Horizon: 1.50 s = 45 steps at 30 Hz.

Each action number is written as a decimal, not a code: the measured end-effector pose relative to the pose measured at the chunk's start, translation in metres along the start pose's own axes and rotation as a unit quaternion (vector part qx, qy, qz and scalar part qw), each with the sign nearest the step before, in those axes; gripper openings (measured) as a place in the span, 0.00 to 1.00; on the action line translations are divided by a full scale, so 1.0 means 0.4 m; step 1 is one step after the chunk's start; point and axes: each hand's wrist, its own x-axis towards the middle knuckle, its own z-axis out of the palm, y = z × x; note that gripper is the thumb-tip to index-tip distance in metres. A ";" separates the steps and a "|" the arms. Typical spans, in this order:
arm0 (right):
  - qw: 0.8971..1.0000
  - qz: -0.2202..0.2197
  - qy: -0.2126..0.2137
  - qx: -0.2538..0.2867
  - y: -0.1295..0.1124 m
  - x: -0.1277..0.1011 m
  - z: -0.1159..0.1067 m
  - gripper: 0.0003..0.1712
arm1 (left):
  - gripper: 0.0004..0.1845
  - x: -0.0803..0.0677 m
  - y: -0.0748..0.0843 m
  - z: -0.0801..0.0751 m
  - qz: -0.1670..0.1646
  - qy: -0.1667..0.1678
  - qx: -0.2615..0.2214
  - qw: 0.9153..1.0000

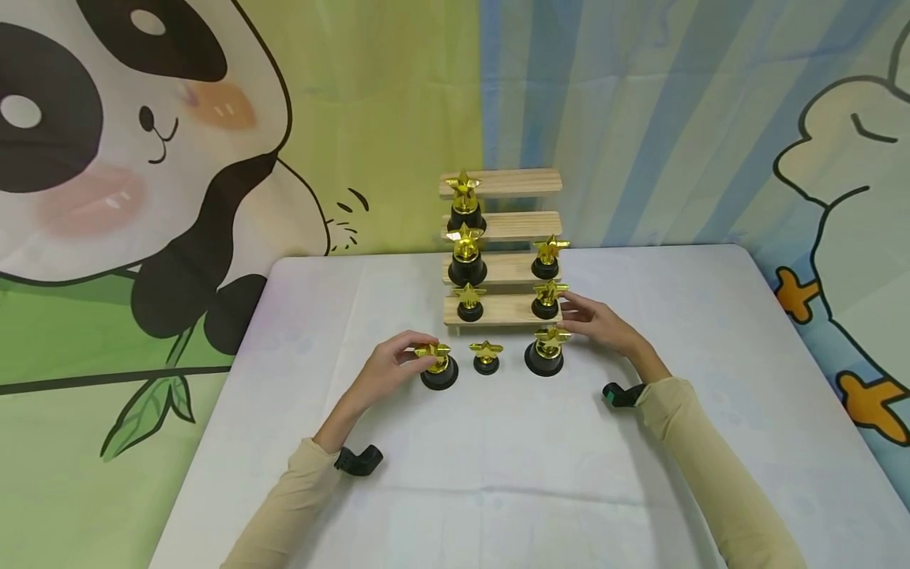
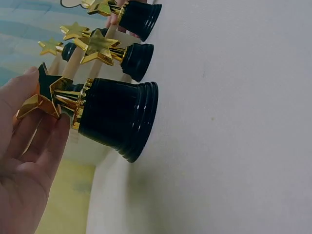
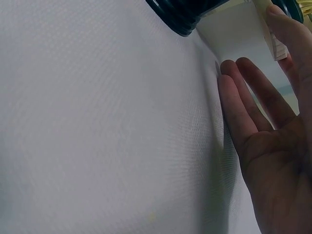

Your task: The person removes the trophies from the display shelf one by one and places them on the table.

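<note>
The left star trophy [image 1: 437, 365] is being pinched by the left hand [image 1: 387, 367]; the right hand [image 1: 600, 325] is being held flat, empty; a clean lift is called for next.

This looks like a staged room with a children's theme rather than a home or shop: cartoon backdrop cloths [image 1: 604, 118] hang behind, one printed with a big panda [image 1: 128, 158] (bamboo leaves below it), and a white-covered counter [image 1: 498, 474] carries a stepped wooden display shelf [image 1: 508, 183] of gold star trophies [image 1: 465, 254].
</note>
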 end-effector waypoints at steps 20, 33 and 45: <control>1.000 -0.005 0.001 -0.005 0.002 0.000 0.000 0.43 | 0.19 -0.009 -0.023 0.004 -0.014 0.008 0.009 1.000; 1.000 -0.007 0.000 -0.006 -0.002 0.001 -0.001 0.43 | 0.16 0.099 0.059 -0.116 0.032 0.065 0.004 0.997; 1.000 -0.008 0.007 -0.010 -0.002 -0.004 0.003 0.44 | 0.14 0.396 0.283 -0.275 0.110 0.125 -0.041 0.985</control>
